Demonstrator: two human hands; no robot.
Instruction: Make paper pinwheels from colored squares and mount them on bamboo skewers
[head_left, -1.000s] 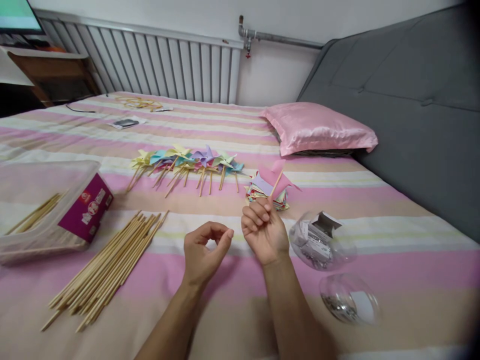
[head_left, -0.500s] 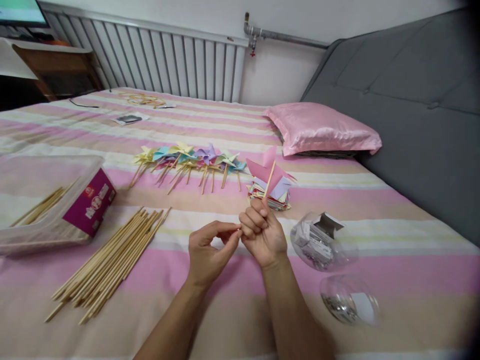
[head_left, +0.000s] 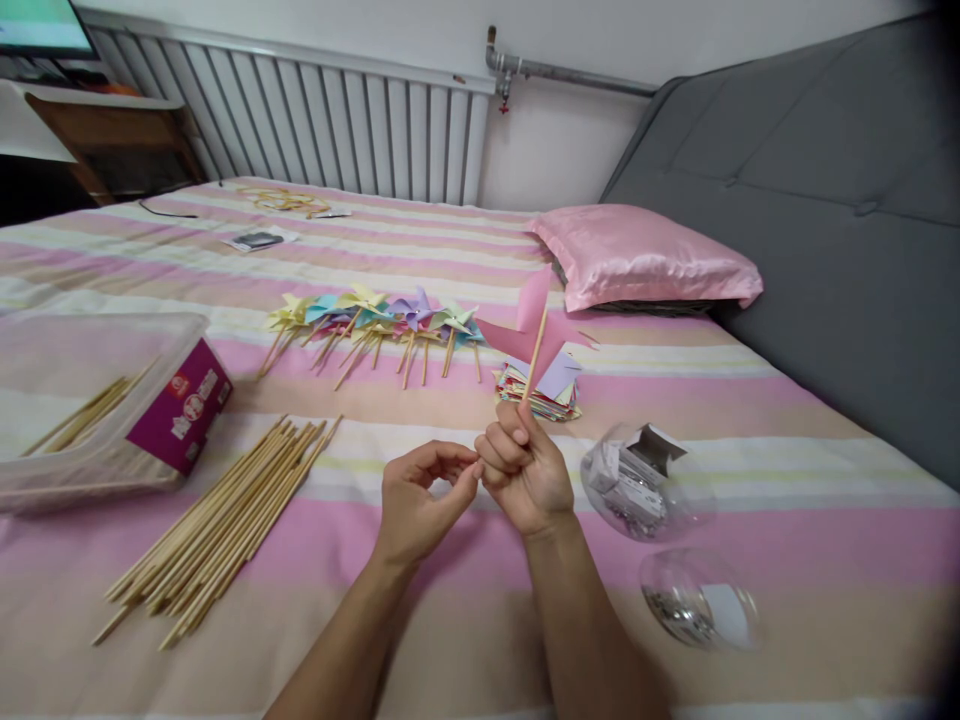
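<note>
A pink paper pinwheel (head_left: 531, 340) on a thin wooden stick (head_left: 535, 355) stands upright, slightly tilted, above my right hand (head_left: 529, 470), which is closed round the stick's lower part. Pinched thumb to forefinger, my left hand (head_left: 431, 490) meets the little-finger side of my right hand; whatever lies between its fingertips is hidden. Behind the pinwheel sits a stack of coloured paper pieces (head_left: 551, 400), a lilac one on top. Several finished pinwheels (head_left: 412, 310) in yellow, blue, purple and green lie in a row farther back. Loose wooden sticks (head_left: 225, 530) form a bundle left of my hands.
A clear plastic tub (head_left: 161, 340) with a purple label holds more sticks at the left. On the right are two clear containers of small metal parts, one (head_left: 630, 490) with a small box, another (head_left: 697, 600) nearer. A pink pillow (head_left: 652, 255) lies by the grey headboard (head_left: 810, 180).
The pinwheel has turned and shifted slightly up and to the left, its blades showing wider. Both hands stay together in nearly the same place.
</note>
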